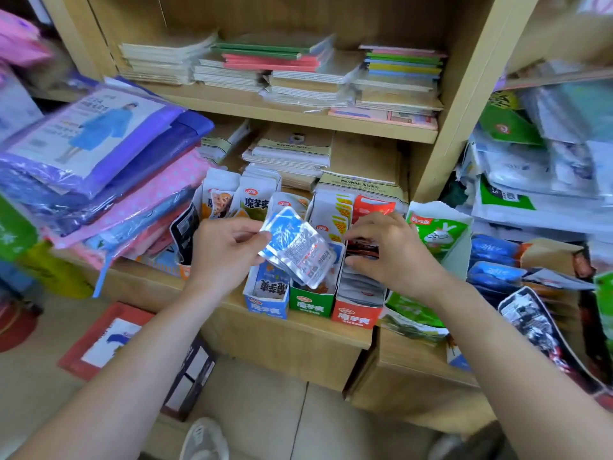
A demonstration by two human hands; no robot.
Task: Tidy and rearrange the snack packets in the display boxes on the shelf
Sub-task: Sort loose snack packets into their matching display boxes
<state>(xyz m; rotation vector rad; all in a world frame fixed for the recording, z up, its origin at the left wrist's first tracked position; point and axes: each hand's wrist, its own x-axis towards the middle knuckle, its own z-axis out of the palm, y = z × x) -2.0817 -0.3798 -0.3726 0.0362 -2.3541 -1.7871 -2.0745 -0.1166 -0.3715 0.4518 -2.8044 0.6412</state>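
Gripping blue packets, the left hand holds them above the green box. The right hand seems to pinch a dark packet in the red box.

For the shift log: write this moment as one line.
left grip: holds blue packets over blue box and green box | right grip: pinches dark packets in red box
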